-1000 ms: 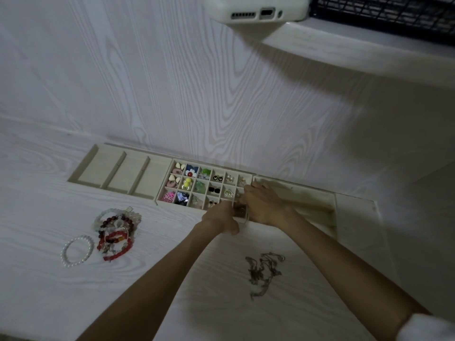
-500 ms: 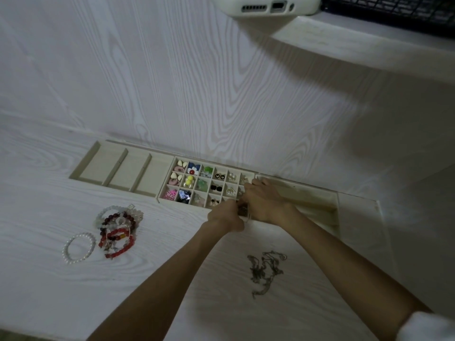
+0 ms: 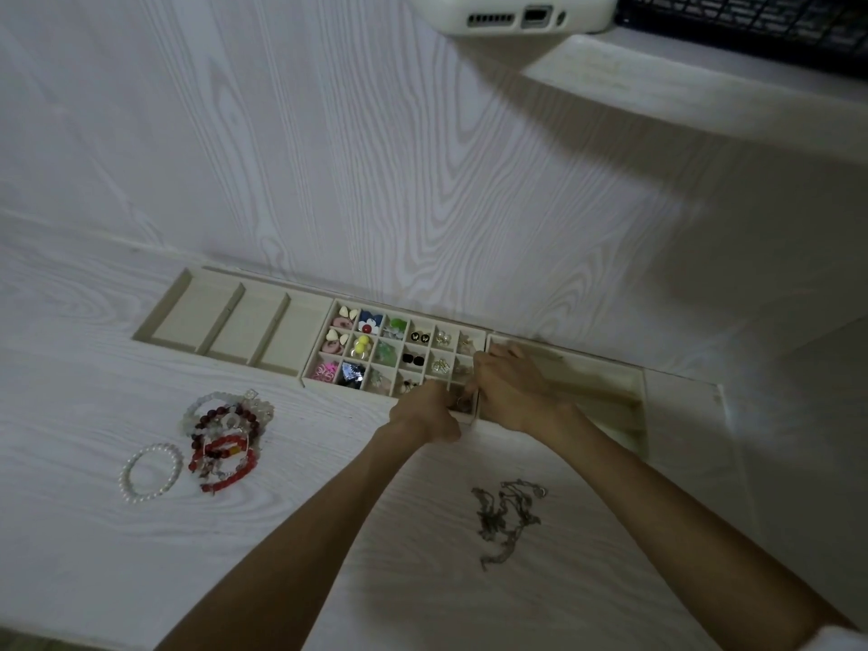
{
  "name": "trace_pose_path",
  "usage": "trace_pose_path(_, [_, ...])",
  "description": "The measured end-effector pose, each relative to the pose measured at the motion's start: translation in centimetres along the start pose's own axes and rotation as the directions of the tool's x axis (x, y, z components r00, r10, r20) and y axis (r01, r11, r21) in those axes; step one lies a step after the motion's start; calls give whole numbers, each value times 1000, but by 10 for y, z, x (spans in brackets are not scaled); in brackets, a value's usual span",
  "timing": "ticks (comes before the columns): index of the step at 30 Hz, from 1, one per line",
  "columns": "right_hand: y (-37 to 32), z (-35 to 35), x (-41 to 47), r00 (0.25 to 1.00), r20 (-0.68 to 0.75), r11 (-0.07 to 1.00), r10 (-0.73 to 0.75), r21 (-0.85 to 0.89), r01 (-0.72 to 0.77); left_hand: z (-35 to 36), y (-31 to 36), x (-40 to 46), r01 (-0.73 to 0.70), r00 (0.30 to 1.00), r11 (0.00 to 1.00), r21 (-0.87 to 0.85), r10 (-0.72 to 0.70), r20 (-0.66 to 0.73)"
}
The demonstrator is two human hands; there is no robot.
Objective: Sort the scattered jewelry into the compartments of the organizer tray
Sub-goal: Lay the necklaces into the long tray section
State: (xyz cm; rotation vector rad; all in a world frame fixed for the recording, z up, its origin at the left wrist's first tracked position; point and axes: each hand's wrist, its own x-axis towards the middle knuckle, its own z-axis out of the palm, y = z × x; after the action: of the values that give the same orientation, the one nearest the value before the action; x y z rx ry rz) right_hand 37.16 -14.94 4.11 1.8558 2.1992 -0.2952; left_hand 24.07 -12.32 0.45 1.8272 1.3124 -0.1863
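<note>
A pale wooden organizer tray lies along the wall, its small grid cells filled with coloured earrings. Both hands meet at the grid's near right corner cell. My left hand has its fingers curled at that cell. My right hand curls over the divider beside it. What the fingertips pinch is too small and dark to make out. Several beaded bracelets lie in a heap on the table at left, with a white pearl bracelet beside them. A tangle of thin chains lies near my right forearm.
Three long compartments sit at the tray's left end and a wide section at its right. A white phone overhangs a shelf above, next to a black wire rack.
Both hands stay together at the same corner cell with only slight finger shifts. The head view has drifted a little.
</note>
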Motion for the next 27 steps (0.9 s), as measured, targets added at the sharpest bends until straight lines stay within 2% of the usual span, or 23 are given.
trace_pose_path(6, [2,6,2,999,23,998,24,-51,-22,0,-1,-1,-17,1000,1000,11,17,15])
trace_pose_path(19, [0,4,1,999,-3,998,51,37,-51,2,-1,0,-4,1000,1000,15,4,2])
trace_pose_path(23, [-1,2,-1,998,-40,996,43,79,-40,3,-3,1,-27,999,999,18,28,-45])
trace_pose_path(27, [-1,3,-4,999,-10,997,31,69,-31,2,-3,2,-38,998,999,20,39,-40])
